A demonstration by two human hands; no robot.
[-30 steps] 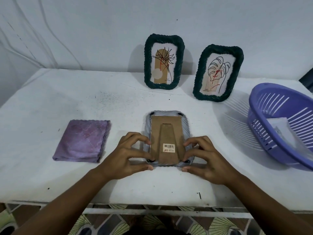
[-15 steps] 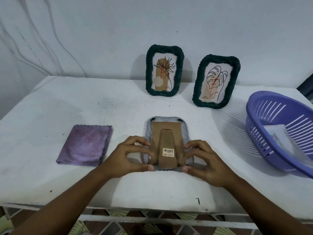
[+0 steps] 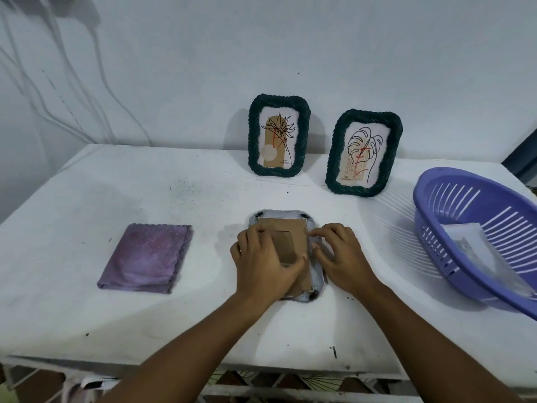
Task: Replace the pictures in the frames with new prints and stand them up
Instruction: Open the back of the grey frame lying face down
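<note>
Cardboard backing (image 3: 283, 242) of the face-down frame (image 3: 315, 282) runs 12 to 6 on the bench (image 3: 87, 199), left grip (image 3: 261, 263) pressing it flat, right grip (image 3: 340, 254) pinching the frame's 3 o'clock edge.

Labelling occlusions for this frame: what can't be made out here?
- Face-down frame, head view: its picture faces the table; left hand covers the backing.
- Right hand fingertips: grip unclear.
- Basket: cut by the right edge; contents blurred.

Three frames (image 3: 279, 139); one folded cloth (image 3: 146, 261); one basket (image 3: 476, 231); two hands (image 3: 263, 263).
</note>
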